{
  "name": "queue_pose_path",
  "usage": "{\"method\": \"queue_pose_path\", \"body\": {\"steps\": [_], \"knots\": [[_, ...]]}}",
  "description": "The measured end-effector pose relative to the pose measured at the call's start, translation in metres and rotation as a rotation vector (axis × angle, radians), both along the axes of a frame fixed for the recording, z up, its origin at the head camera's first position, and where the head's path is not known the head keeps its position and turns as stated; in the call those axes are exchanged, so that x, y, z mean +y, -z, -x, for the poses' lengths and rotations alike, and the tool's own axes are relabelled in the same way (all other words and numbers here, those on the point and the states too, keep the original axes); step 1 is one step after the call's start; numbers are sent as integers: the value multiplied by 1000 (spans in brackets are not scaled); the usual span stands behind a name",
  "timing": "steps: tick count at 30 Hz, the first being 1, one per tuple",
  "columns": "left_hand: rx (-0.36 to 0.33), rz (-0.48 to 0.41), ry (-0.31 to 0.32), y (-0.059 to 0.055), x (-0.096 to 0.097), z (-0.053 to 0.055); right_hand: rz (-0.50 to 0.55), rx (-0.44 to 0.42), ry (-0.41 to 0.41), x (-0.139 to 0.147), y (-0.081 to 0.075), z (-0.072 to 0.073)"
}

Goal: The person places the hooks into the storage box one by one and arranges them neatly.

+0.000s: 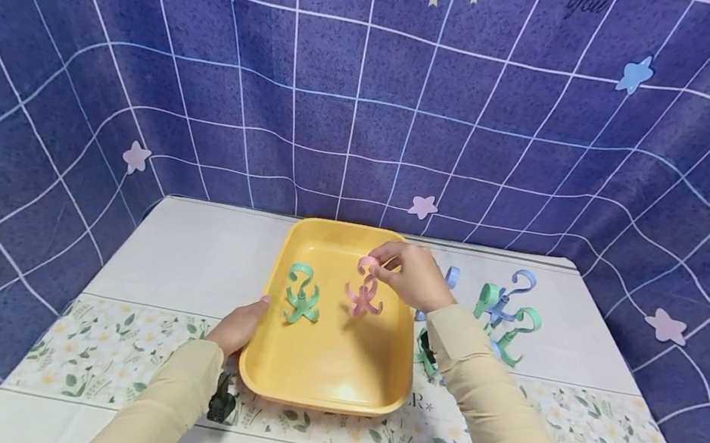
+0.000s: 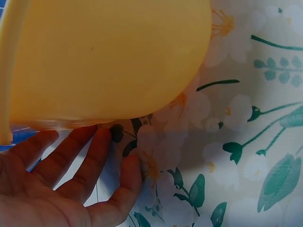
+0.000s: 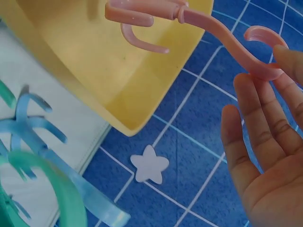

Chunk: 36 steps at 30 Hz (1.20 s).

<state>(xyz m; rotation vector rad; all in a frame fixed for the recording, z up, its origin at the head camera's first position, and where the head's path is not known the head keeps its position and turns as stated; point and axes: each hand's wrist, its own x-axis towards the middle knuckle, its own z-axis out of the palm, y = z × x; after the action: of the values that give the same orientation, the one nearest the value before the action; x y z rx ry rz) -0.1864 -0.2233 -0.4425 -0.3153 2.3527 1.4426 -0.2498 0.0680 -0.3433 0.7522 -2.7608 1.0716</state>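
The right hand point(image 1: 415, 272) pinches the curved top of a pink multi-prong hook point(image 1: 363, 295) between thumb and fingers. In the right wrist view, that pink hook point(image 3: 213, 28) spans from the fingertips to above the yellow tray, its prongs pointing away from the hand. Inside the yellow tray point(image 1: 325, 378), a green multi-prong hook point(image 1: 302, 302) stands on its prongs at the left. The left hand point(image 1: 239, 325) rests at the tray's left side. Its fingers point(image 2: 78, 156) reach against the tray's lower edge in the left wrist view; the thumb is hidden there.
Right of the tray lie several blue and green hooks, among them a blue hook point(image 1: 501, 305) and a green hook point(image 1: 513, 337), partly behind the right sleeve. A floral-banded white cloth point(image 1: 212, 254) covers the table. A blue grid-patterned curtain point(image 1: 369, 124) hangs behind.
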Motion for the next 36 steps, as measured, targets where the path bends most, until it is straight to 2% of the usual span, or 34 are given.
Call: {"method": "queue_pose_path", "body": {"steps": [9, 18, 28, 36], "knots": [[3, -18, -4, -1, 1, -1, -1, 2, 6, -10, 13, 1], [-2, 1, -3, -1, 2, -1, -19, 1, 16, -22, 22, 1], [-5, -19, -12, 1, 2, 1, -41, 27, 24, -30, 28, 1], [-3, 3, -5, -2, 2, -1, -55, -4, 59, -33, 33, 0]]}}
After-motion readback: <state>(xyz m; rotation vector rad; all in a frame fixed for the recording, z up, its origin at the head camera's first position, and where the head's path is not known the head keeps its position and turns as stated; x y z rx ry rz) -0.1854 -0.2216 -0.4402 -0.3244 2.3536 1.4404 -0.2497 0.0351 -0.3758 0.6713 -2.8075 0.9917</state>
